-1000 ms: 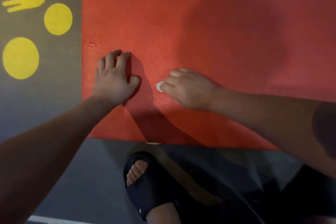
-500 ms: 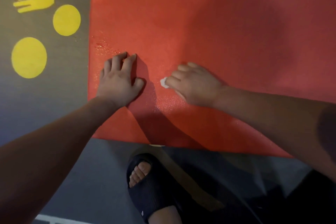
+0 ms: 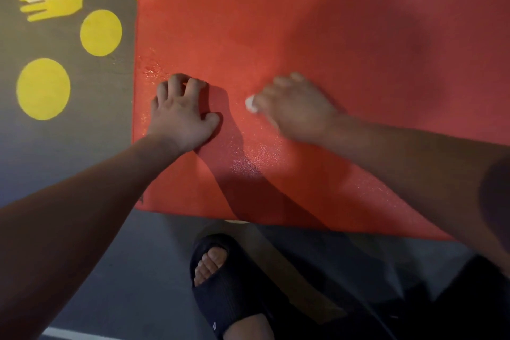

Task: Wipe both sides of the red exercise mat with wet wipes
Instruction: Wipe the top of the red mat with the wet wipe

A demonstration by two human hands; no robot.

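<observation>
Red exercise mat [image 3: 303, 22] lies flat on the grey floor [image 3: 124, 270] before me, with a damp sheen near its left edge. My left hand [image 3: 182, 116] presses palm-down on it, holding nothing; my right hand [image 3: 298, 110], blurred, pinches a small white wet wipe [image 3: 250, 103] against the mat. My black sandal [image 3: 229, 292] bears a tiny white mark, unreadable

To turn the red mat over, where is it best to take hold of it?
Probably the near left corner of the mat, approached from the near side: it lies flat, and that corner is bare, below the left hand.
</observation>
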